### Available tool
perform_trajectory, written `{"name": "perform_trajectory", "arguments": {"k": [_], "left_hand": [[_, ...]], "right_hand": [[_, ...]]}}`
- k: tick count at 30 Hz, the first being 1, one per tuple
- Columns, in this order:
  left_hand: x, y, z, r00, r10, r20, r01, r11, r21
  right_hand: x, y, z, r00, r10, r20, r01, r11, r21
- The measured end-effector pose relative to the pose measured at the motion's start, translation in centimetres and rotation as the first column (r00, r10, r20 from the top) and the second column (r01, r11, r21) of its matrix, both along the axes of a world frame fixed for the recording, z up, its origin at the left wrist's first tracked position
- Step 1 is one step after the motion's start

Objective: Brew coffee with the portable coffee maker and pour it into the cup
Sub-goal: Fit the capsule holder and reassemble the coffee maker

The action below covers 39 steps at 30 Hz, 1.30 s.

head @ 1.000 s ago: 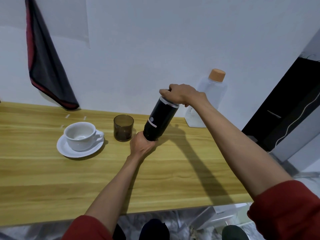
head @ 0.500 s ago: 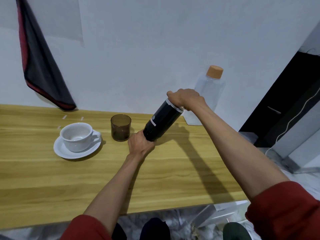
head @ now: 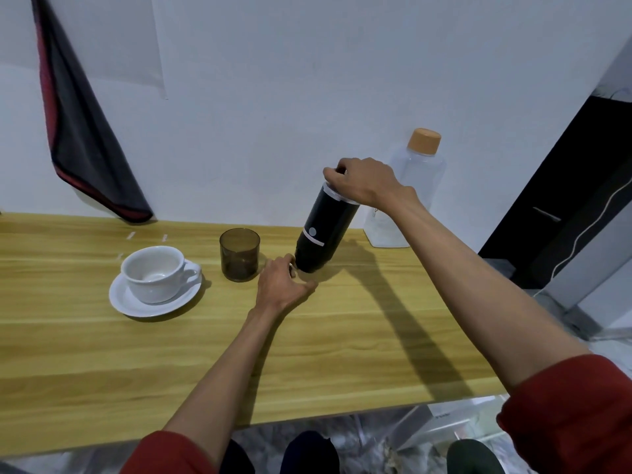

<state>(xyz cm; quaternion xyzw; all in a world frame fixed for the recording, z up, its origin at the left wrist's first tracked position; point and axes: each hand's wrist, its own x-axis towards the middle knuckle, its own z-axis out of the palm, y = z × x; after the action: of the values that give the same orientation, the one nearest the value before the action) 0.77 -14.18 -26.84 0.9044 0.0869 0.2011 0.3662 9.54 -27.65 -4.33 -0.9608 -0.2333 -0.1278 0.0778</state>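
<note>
Right hand (head: 364, 181) clamps the top of the tilted black portable coffee maker (head: 325, 230); left hand (head: 282, 285), loosely curled, touches its base on the wooden table (head: 342, 354). A slip could tip it against the smoky tumbler (head: 239, 254) beside the empty white cup (head: 155, 273).

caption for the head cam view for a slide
Right hand grips the top of the tilted black coffee maker; left hand at its base.

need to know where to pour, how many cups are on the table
2: a white cup on its saucer at the left, and a smoky tumbler between it and the coffee maker. None appear hidden.
</note>
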Motion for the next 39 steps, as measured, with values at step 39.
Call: {"name": "perform_trajectory", "arguments": {"k": [39], "left_hand": [[0.7,0.0,-0.9,0.969,-0.088,-0.232,0.142,0.963,0.23]], "right_hand": [[1.7,-4.8,-2.9,0.998,0.055,0.041,-0.054,0.998,-0.043]]}}
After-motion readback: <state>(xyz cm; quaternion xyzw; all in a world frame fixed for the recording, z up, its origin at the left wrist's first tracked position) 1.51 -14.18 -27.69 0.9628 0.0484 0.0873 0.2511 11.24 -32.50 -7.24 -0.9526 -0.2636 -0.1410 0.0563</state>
